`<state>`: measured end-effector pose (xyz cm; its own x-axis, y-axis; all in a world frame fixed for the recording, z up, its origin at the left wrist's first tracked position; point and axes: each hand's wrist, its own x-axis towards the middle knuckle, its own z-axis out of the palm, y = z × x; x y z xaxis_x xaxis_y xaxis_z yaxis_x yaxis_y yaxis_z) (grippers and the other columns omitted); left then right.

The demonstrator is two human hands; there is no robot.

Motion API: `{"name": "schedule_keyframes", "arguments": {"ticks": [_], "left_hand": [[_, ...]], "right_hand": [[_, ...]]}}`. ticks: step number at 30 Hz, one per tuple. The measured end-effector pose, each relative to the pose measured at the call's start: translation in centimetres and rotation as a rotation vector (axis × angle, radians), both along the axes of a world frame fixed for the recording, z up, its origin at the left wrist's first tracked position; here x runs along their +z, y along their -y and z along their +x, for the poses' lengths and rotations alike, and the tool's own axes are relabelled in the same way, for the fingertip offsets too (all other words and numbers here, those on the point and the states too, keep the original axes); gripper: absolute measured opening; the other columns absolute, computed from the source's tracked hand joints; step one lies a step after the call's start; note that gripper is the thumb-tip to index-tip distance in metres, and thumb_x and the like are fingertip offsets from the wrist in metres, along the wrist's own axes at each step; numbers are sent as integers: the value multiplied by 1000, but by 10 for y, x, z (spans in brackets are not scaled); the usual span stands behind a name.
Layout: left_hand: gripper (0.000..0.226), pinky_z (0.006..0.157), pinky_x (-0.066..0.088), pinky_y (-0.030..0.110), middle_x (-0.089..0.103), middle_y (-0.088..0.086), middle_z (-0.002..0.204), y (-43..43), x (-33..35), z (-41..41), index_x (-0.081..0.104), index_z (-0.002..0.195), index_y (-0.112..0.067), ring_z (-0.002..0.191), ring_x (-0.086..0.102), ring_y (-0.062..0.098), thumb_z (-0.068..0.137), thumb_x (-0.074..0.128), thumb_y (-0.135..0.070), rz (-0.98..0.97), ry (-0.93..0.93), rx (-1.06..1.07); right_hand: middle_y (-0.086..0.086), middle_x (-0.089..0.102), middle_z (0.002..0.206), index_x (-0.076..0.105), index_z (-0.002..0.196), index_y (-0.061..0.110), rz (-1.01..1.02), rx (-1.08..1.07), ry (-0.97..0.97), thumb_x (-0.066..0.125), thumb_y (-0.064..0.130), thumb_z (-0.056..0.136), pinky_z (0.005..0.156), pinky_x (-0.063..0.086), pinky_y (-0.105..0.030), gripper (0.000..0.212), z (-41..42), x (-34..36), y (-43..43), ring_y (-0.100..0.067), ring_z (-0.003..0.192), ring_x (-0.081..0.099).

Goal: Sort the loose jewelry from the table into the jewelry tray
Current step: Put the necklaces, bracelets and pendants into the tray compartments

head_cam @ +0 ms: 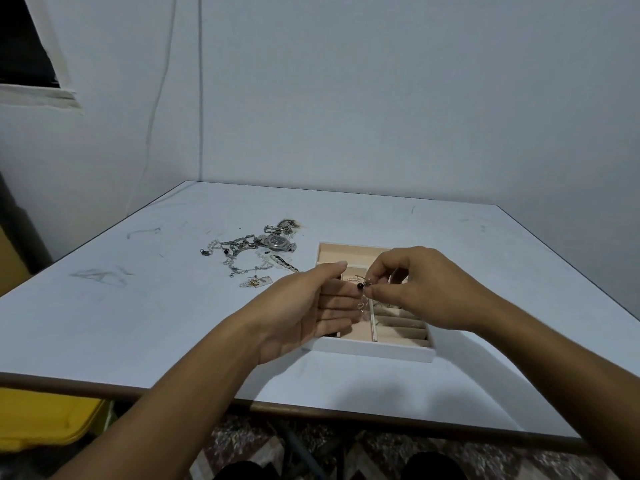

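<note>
A fine chain [360, 286] with a dark bead and a small charm hanging below it is in the air above the jewelry tray [374, 349], over the tray's left half. The right hand [426, 292] has it in its grip, pinched between thumb and fingertips close to the bead. The left hand [304, 306] has its grip released: the fingers lie straight and together, side-on, just behind and under the hanging charm, as if to steady or catch it. Whether they touch the chain I cannot tell.

The tray sits on the desk [138, 306] with its white front wall towards the person. Its right half is a row of padded ring rolls [401, 327], and its left half is open compartments with a pale lining. The hands hide much of the inside, so I cannot say what already lies there; something thin seems to show in the right half under the right hand, but it is too small to name.

Beyond the tray's far left corner lies the unsorted pile: a wristwatch [277, 242], a tangle of silver chains [235, 247] to the watch's left, and a small gold piece [256, 281] nearer the tray's left side.

As I judge it, the sorting is at an early stage. One chain is about to go in, and most of the pile is not yet sorted.
</note>
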<state>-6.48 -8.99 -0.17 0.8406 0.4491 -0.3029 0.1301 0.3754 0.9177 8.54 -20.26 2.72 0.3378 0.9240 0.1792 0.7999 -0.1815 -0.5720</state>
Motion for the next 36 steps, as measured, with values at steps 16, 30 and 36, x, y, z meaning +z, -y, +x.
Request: {"name": "schedule_keyframes", "arguments": {"ticks": [16, 30, 36], "left_hand": [[30, 96, 52, 34, 73, 12, 106, -6, -5, -23, 70, 105, -4, 104, 68, 25, 96, 52, -26, 220, 7, 63], [21, 85, 56, 35, 75, 1, 91, -66, -18, -65, 74, 90, -14, 89, 71, 18, 94, 54, -11, 550, -99, 494], [16, 81, 53, 33, 73, -10, 83, -85, -25, -77, 73, 82, -28, 85, 67, 12, 79, 57, -27, 719, -214, 578]], "right_hand": [[11, 69, 77, 71, 76, 28, -15, -18, -47, 75, 24, 80, 60, 44, -12, 7, 4, -14, -15, -4, 70, 60], [5, 65, 101, 68, 97, 23, -112, 168, 267, 66, 21, 83, 80, 50, -32, 14, -36, -18, -127, -14, 89, 58], [4, 64, 103, 67, 98, 24, -179, 222, 331, 67, 31, 83, 80, 51, -33, 17, -50, -32, -161, -17, 96, 59]]}}
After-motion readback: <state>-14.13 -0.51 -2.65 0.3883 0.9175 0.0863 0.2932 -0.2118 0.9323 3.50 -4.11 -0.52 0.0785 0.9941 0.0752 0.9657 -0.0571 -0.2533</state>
